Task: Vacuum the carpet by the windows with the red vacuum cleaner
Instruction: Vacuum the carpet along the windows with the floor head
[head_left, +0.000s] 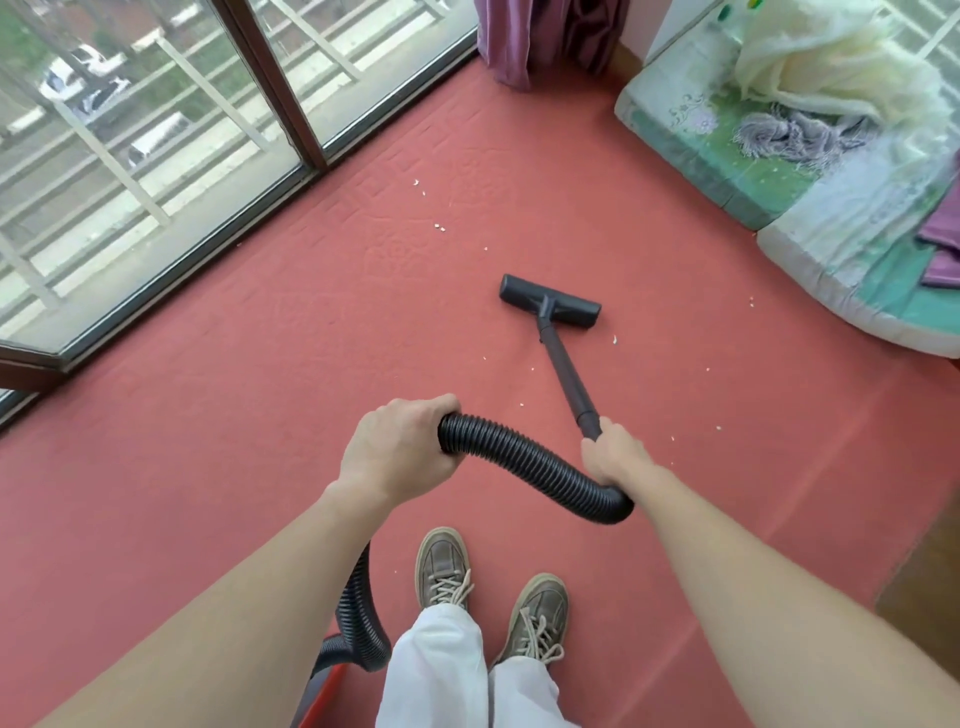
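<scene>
A red carpet (322, 332) covers the floor beside the windows (130, 156). The black floor nozzle (550, 301) lies flat on the carpet ahead of me, joined to a black wand (566, 371). My right hand (613, 452) is shut around the wand's near end. My left hand (400, 449) grips the ribbed black hose (524, 457), which arcs between both hands and runs down past my left arm to the red vacuum cleaner body (324, 693), only partly visible at the bottom edge. Small white crumbs (439, 226) are scattered on the carpet around the nozzle.
A floor mattress (727, 171) with green patterned cover and heaped cloth lies at the right. A purple curtain (524, 41) hangs in the far corner. The window frame (306, 150) borders the carpet on the left. My shoes (441, 566) stand on the carpet.
</scene>
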